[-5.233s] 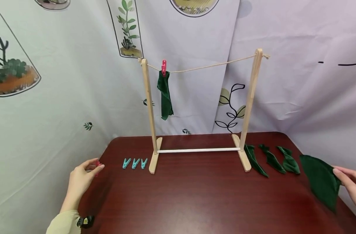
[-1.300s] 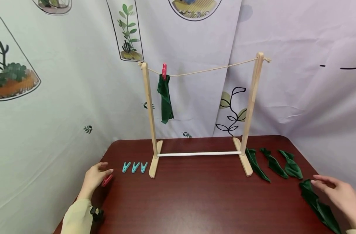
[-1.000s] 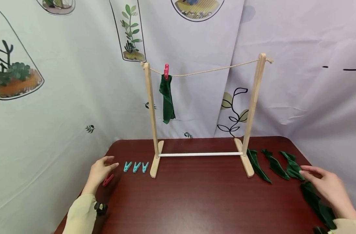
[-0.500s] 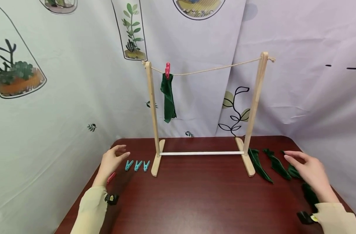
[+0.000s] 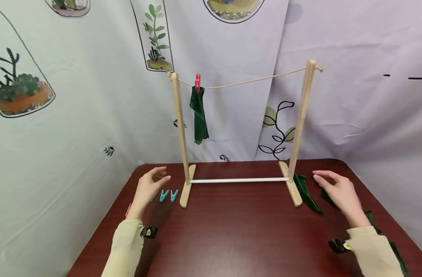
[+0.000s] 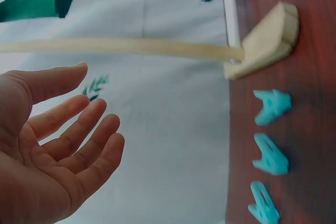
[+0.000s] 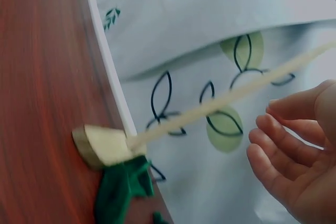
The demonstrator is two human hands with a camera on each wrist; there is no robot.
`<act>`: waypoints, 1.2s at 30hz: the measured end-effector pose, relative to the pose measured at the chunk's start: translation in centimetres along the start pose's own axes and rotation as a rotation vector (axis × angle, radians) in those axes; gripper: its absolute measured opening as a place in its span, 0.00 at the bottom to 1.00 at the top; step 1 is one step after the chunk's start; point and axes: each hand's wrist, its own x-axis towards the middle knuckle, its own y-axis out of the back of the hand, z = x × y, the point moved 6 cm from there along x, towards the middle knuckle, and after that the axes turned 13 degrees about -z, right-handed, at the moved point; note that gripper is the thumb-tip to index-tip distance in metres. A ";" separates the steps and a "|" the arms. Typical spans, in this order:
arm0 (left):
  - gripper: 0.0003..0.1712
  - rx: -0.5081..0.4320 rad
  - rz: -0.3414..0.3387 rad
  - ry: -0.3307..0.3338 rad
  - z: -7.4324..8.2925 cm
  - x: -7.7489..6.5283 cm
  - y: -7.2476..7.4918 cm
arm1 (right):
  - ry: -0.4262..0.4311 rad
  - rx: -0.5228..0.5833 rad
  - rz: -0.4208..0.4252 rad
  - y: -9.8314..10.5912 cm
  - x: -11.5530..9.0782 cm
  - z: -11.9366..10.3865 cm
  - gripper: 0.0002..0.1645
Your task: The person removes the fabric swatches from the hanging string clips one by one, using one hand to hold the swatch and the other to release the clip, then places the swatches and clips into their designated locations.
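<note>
My left hand (image 5: 149, 189), fingers loosely bent, holds nothing and hovers beside three teal clothespins (image 5: 164, 195), partly covering the leftmost. In the left wrist view its thumb and fingers stand apart. A red clothespin (image 5: 128, 209) peeks out behind the left wrist. Above the green cloths at right is my right hand (image 5: 338, 192), also holding nothing. One cloth (image 5: 307, 196) lies by the rack's right foot. Another cloth (image 5: 326, 195) is partly hidden by that hand, and more green fabric (image 5: 398, 256) shows behind the forearm. A second red clothespin (image 5: 198, 82) pins a hanging green cloth (image 5: 199, 117).
A wooden rack (image 5: 181, 130) with a cord (image 5: 249, 81) strung between two posts stands at the back of the dark red table (image 5: 238, 231). A white rod (image 5: 238, 180) joins its feet. Behind hangs a printed white curtain (image 5: 231, 50).
The right hand has let go of a green cloth, now on the table; the left has let go of the red clothespin. Both hands have since moved inward and forward.
</note>
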 end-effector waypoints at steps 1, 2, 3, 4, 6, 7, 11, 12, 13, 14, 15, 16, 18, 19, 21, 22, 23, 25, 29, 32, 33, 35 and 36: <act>0.28 -0.009 0.001 -0.008 0.4 0.2 -0.2 | 0.006 0.003 -0.003 -0.3 0.3 -0.3 0.24; 0.27 -0.021 0.001 -0.017 0.8 0.3 -0.3 | 0.014 0.010 -0.005 -0.7 0.6 -0.7 0.24; 0.27 -0.031 0.002 -0.027 1.3 0.5 -0.5 | 0.022 0.015 -0.005 -1.0 0.9 -1.0 0.24; 0.27 -0.045 0.001 -0.034 1.7 0.7 -0.6 | 0.029 0.022 -0.001 -1.4 1.3 -1.4 0.23; 0.27 -0.067 -0.004 -0.051 2.6 1.2 -0.8 | 0.039 0.029 0.005 -2.1 2.0 -2.0 0.23; 0.27 -0.076 -0.002 -0.063 3.1 1.4 -0.9 | 0.050 0.030 0.009 -2.5 2.3 -2.4 0.23; 0.26 -0.100 0.004 -0.118 5.1 2.4 -1.0 | 0.094 0.079 0.003 -4.2 3.8 -3.9 0.22; 0.26 -0.105 0.008 -0.133 5.6 2.6 -1.0 | 0.105 0.098 -0.006 -4.7 4.1 -4.4 0.22; 0.25 -0.106 0.012 -0.150 6.2 2.8 -0.9 | 0.117 0.117 -0.017 -5.1 4.4 -4.9 0.22; 0.25 -0.102 0.017 -0.165 6.7 3.0 -0.8 | 0.125 0.142 -0.027 -5.6 4.7 -5.4 0.22; 0.25 -0.099 0.021 -0.181 7.3 3.3 -0.8 | 0.134 0.163 -0.040 -6.0 4.9 -6.0 0.21; 0.25 -0.097 0.025 -0.196 7.8 3.5 -0.7 | 0.141 0.186 -0.051 -6.3 5.2 -6.5 0.21; 0.24 -0.099 0.036 -0.230 9.1 3.9 -0.4 | 0.161 0.223 -0.071 -7.0 5.9 -7.7 0.21; 0.24 -0.101 0.042 -0.245 9.7 4.1 -0.3 | 0.173 0.239 -0.079 -7.2 6.3 -8.4 0.20; 0.24 -0.112 0.056 -0.274 10.9 4.5 0.2 | 0.197 0.261 -0.093 -7.6 7.1 -9.8 0.20; 0.23 -0.119 0.066 -0.287 11.5 4.7 0.4 | 0.209 0.269 -0.099 -7.8 7.6 -10.5 0.20; 0.23 -0.124 0.075 -0.300 12.0 4.8 0.7 | 0.221 0.271 -0.104 -8.0 8.0 -11.3 0.20; 0.22 -0.131 0.092 -0.328 13.2 5.2 1.3 | 0.249 0.278 -0.105 -8.2 8.8 -13.0 0.20; 0.23 -0.125 0.127 -0.389 15.5 5.7 2.5 | 0.299 0.296 -0.099 -8.5 10.0 -16.1 0.19; 0.22 -0.114 0.154 -0.429 17.3 5.9 3.5 | 0.343 0.320 -0.098 -8.5 10.6 -18.2 0.20; 0.22 -0.114 0.164 -0.442 17.9 5.9 3.8 | 0.358 0.323 -0.094 -8.5 10.8 -18.9 0.20; 0.22 -0.109 0.180 -0.465 19.1 6.0 4.5 | 0.384 0.331 -0.084 -8.2 11.1 -20.2 0.19; 0.22 -0.110 0.185 -0.476 19.7 6.0 4.9 | 0.393 0.335 -0.077 -8.0 11.2 -20.7 0.19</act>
